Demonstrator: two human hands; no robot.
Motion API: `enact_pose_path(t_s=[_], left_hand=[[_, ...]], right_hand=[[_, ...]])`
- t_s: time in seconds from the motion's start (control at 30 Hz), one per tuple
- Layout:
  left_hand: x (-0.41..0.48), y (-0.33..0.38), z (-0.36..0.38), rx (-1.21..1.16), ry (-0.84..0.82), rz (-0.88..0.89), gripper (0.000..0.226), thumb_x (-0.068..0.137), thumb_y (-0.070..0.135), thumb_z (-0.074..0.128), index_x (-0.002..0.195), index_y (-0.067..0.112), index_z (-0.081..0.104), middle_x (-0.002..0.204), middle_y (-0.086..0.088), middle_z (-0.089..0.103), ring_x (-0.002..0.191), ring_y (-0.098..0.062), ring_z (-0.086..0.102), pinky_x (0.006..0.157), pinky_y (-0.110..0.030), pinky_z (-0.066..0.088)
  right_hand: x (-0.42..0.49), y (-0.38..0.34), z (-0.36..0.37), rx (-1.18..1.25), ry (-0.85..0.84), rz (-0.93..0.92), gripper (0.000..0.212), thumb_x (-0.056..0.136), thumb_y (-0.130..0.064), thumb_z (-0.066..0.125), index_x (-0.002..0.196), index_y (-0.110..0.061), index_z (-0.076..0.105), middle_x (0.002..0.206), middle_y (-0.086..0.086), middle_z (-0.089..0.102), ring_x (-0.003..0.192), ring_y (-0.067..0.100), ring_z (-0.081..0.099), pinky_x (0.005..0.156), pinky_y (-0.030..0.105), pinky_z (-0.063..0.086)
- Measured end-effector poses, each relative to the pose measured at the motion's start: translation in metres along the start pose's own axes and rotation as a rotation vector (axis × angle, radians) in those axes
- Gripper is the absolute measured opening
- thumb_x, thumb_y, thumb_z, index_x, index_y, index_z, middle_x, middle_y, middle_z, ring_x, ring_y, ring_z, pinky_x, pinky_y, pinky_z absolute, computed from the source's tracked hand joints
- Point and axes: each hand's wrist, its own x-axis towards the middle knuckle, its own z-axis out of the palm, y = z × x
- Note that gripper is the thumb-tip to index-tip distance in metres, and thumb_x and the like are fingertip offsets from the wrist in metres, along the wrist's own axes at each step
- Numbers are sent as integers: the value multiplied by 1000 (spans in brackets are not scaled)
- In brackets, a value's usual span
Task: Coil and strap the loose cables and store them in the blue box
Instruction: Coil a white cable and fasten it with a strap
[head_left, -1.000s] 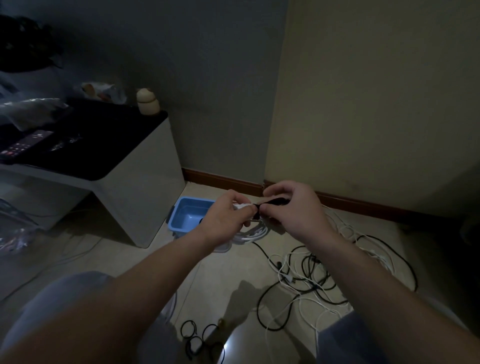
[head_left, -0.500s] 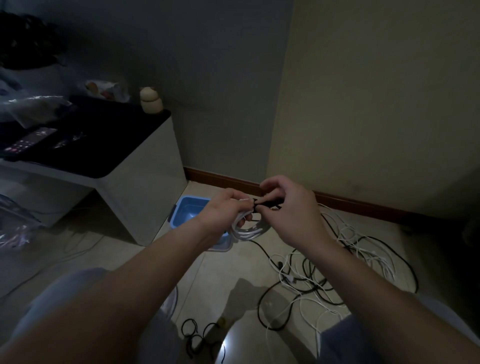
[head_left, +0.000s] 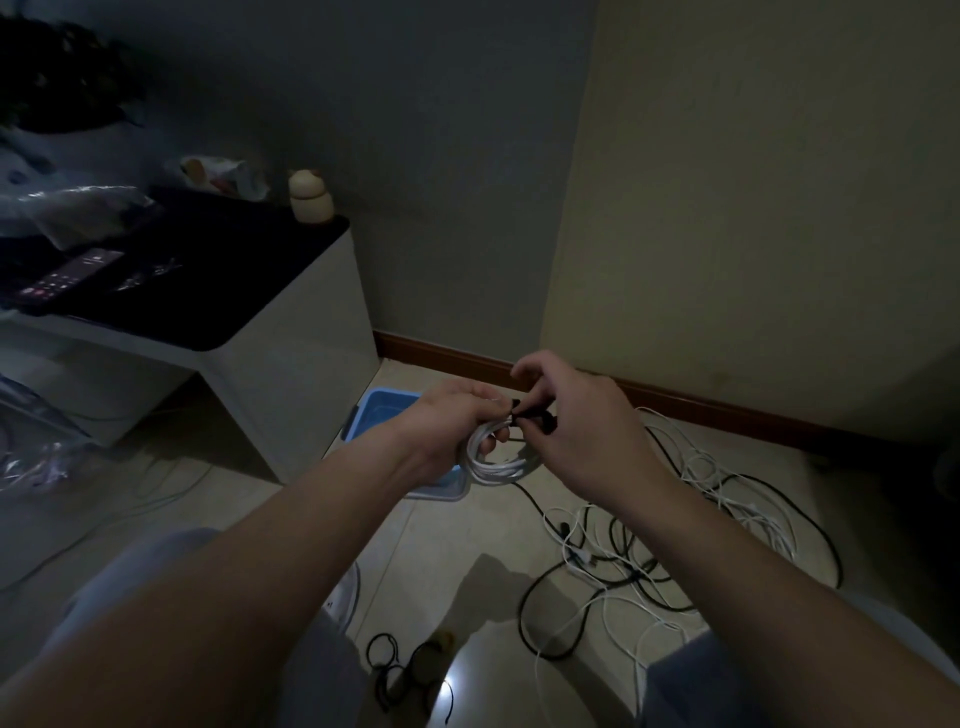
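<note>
Looking down from head height, a pale tiled floor meets two walls at a corner of a dim room. At the left stands a white worktop with a black top. On the floor to the right lies a wide tangle of loose cables, white and black strands crossing one another. A blue box sits open on the floor beside the worktop's foot, partly hidden behind the left forearm. A cluster of small black loops lies on the floor near the bottom edge. Both bare arms reach forward, and the two hands meet above the box's right side. The left hand curls its fingers round a coiled white cable, whose loops hang below the fist. The right hand pinches a thin black strap between thumb and fingertips, right at the top of the coil.
</note>
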Motion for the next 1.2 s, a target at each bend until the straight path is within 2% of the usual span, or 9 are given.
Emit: enact_pose_path(t_s=[0.13, 0.3, 0.4, 0.6, 0.7, 0.87, 0.97, 1.03, 1.2], left_hand=[[3, -3, -4, -51, -31, -38, 45, 98, 9, 52, 62, 21, 76, 62, -7, 64, 50, -12, 57, 47, -20, 48], [2, -3, -5, -122, -16, -86, 20, 88, 16, 62, 97, 3, 75, 85, -15, 65, 68, -18, 59, 62, -27, 48], [3, -3, -5, -129, -51, -94, 23, 79, 23, 71, 94, 8, 80, 90, -13, 68, 74, -16, 61, 70, -28, 47], [5, 1, -4, -106, -48, -133, 22, 75, 31, 79, 79, 10, 79, 73, -7, 64, 65, -14, 55, 64, -27, 43], [5, 3, -2, -149, -32, -121, 16, 87, 20, 72, 86, 4, 74, 66, -4, 63, 55, -9, 57, 52, -20, 46], [3, 7, 0, -124, 41, -111, 16, 95, 16, 61, 85, 6, 68, 56, -1, 58, 47, -8, 52, 47, -19, 42], [5, 6, 0, -90, 71, -80, 24, 94, 16, 63, 72, 9, 69, 55, -2, 57, 47, -9, 51, 46, -19, 41], [6, 5, 1, -83, 77, -64, 20, 93, 17, 66, 76, 7, 70, 58, -3, 58, 49, -9, 53, 47, -20, 43], [4, 5, 2, -46, 76, -30, 22, 94, 16, 63, 92, -3, 73, 68, -8, 59, 59, -13, 53, 56, -25, 41]], right_hand=[[0, -1, -1, -16, -15, -26, 37, 83, -16, 76, 111, -27, 55, 90, -11, 70, 85, 12, 64, 71, 37, 54], [0, 0, -2, -62, -25, -33, 34, 85, -22, 73, 114, -28, 55, 96, -7, 71, 88, 17, 64, 73, 39, 54], [1, -1, -4, -81, -19, -49, 34, 86, -23, 72, 115, -29, 56, 97, -8, 72, 89, 18, 65, 71, 39, 53], [-1, 0, -6, -149, 2, -111, 39, 80, -14, 77, 112, -27, 59, 92, -7, 73, 82, 20, 66, 65, 39, 54], [-1, 2, -5, -153, 25, -119, 40, 78, -12, 75, 111, -28, 59, 91, -6, 73, 81, 20, 66, 64, 39, 54], [2, 10, -9, 25, -29, -97, 43, 80, -5, 64, 114, -30, 56, 96, -11, 71, 84, 7, 64, 68, 37, 54], [3, 12, -9, 129, -15, -58, 38, 82, -8, 58, 112, -31, 55, 92, -13, 72, 67, 5, 61, 60, 33, 50], [4, 12, -9, 173, -8, -31, 33, 85, -11, 58, 110, -32, 55, 89, -16, 72, 62, 8, 63, 59, 36, 53], [9, 17, -11, 305, -38, 50, 30, 79, -19, 76, 101, -29, 60, 83, -21, 73, 88, -2, 68, 78, 14, 49]])
